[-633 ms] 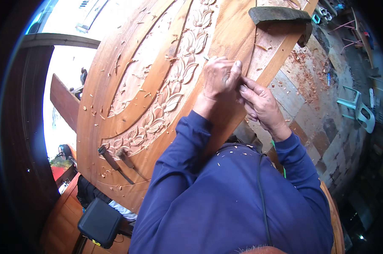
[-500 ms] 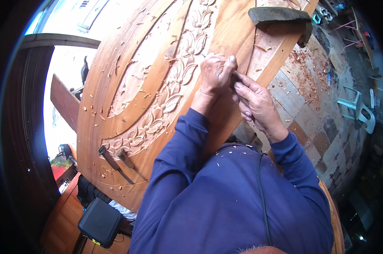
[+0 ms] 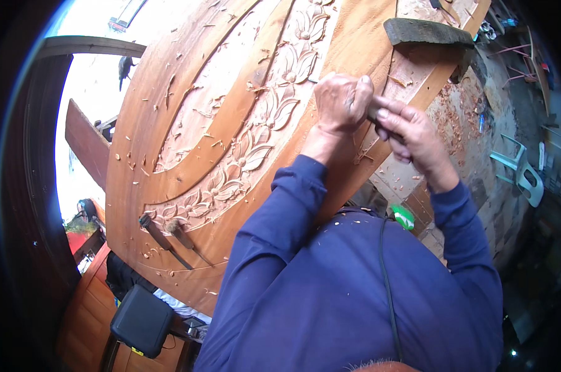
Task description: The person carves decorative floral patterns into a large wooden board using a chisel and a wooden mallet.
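Both of my hands are closed on one carving chisel point(image 3: 373, 113) above the wooden panel point(image 3: 348, 46). My left hand point(image 3: 339, 102) wraps round it nearer the blade, whose thin tip shows just past the knuckles beside the carved leaves. My right hand point(image 3: 417, 131) grips the handle's rear end, with its fingers curled. A band of carved flowers and leaves point(image 3: 269, 119) runs along the panel to the left of my hands. Most of the chisel is hidden by my fingers.
Two more carving tools, one dark-handled point(image 3: 156, 232) and one with a worn handle point(image 3: 180, 232), lie at the panel's lower left. A dark wooden block point(image 3: 426, 32) rests at the far right. Wood shavings point(image 3: 207, 113) are scattered about. Right stands a pale plastic chair point(image 3: 521, 168); lower left, a black case point(image 3: 142, 319).
Both hands, still gripping the chisel, appear farther right in the view. The view has shifted somewhat, and a green-and-white item now shows beside my waist.
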The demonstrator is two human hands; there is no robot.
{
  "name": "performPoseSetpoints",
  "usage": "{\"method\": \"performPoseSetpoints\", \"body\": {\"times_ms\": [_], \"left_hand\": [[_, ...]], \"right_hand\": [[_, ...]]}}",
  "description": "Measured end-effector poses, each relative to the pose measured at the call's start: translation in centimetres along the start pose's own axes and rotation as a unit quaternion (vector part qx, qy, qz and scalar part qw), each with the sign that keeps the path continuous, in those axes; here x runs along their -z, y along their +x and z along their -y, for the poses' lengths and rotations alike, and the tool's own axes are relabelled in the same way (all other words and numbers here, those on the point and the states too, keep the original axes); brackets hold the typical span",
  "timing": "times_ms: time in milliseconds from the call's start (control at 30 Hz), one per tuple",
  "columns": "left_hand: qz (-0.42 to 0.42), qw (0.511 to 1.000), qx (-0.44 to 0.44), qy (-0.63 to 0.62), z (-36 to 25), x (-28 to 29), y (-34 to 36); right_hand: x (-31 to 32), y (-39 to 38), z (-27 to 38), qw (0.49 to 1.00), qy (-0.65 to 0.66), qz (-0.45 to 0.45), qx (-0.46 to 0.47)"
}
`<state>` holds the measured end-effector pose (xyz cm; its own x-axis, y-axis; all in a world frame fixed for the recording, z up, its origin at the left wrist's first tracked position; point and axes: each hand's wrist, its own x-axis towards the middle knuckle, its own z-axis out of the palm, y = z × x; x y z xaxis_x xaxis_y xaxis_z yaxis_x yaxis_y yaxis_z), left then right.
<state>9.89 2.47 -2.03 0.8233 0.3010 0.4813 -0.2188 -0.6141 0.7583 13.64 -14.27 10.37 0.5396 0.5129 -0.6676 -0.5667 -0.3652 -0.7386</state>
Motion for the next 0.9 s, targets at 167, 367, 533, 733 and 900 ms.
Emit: {"method": "performPoseSetpoints", "body": {"times_ms": [167,367,533,733,900], "left_hand": [[-0.087,0.995,0.032,-0.029,-1.2,-0.5,1.4],[0.014,0.999,0.001,-0.045,-3.3,2.7,-0.9],[0.03,0.989,0.081,-0.121,-2.1,2.2,-0.2],[0.015,0.986,0.088,-0.142,-1.1,2.0,0.4],[0.042,0.995,0.054,-0.068,-0.5,1.2,1.4]], "right_hand": [[2.3,1.7,2.7,0.99,-0.061,0.124,0.008],[0.0,-1.8,-2.8,0.995,-0.025,0.07,0.069],[-2.3,-1.8,-2.5,0.993,0.107,0.039,0.012],[-2.7,-1.6,-0.8,0.991,0.128,0.022,-0.016],[-0.7,-0.1,0.0,0.997,0.073,0.019,-0.036]]}}
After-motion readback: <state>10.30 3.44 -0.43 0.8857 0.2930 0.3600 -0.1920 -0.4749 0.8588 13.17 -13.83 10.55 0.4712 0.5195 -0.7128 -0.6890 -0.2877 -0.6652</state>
